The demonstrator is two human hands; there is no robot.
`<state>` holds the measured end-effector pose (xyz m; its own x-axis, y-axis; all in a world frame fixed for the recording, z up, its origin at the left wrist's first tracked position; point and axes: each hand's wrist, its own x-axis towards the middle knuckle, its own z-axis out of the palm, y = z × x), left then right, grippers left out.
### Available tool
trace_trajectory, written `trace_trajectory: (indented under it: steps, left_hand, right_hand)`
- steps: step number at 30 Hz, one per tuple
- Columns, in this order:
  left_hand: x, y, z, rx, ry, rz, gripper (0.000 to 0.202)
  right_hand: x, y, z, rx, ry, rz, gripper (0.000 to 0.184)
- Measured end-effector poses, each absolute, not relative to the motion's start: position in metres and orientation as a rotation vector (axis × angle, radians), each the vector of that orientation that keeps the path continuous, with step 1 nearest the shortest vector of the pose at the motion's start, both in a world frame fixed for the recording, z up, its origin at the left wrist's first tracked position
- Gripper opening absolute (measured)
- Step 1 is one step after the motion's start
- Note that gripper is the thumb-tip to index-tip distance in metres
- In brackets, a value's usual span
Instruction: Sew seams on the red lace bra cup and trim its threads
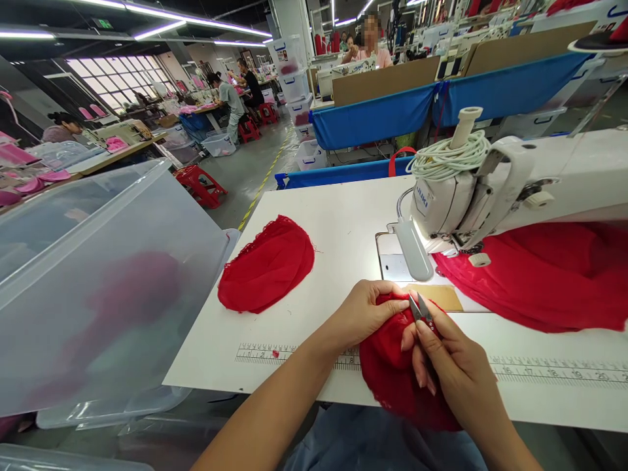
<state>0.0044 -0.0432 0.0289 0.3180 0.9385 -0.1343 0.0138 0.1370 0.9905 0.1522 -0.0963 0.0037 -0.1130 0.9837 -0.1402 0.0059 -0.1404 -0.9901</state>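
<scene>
My left hand (366, 311) pinches the upper edge of a piece of red fabric (392, 369), which hangs over the table's front edge toward my lap. Closed around small thread snips (420, 310), my right hand (454, 363) holds their two pointed blades up at the fabric's edge, close to my left fingertips. The blade tips stand slightly apart. Just beyond both hands is the needle area of a white sewing machine (441, 196). Another red fabric piece (267, 265), rounded and with a ruffled edge, lies flat on the table at the left.
More red fabric (549, 275) lies under the machine arm. A printed ruler (289, 353) runs along the front of the white table (343, 229). Large translucent plastic bins (108, 294) stand at the left. Other people sit at machines further back.
</scene>
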Motion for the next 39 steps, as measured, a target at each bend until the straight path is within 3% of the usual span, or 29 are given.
trace_trajectory:
  steps: [10,15,21,32,39]
  left_hand:
    - [0.006,-0.047,0.018,1.315,1.018,0.830,0.013]
    - [0.002,-0.045,0.019,0.927,0.954,0.886,0.031]
    - [0.003,-0.045,0.019,0.802,0.913,0.866,0.040]
    - [0.004,-0.044,0.018,1.244,1.010,0.963,0.009]
    - [0.005,-0.047,0.025,1.323,0.903,0.949,0.006]
  right_hand:
    - [0.165,-0.088,0.006,-1.416,-1.385,1.062,0.037]
    - [0.170,-0.079,-0.004,-1.511,-1.377,0.976,0.036]
    - [0.165,-0.075,0.006,-1.505,-1.423,0.859,0.034]
    - [0.156,-0.068,0.010,-1.431,-1.503,0.633,0.019]
    - [0.157,-0.070,0.007,-1.221,-1.557,0.423,0.005]
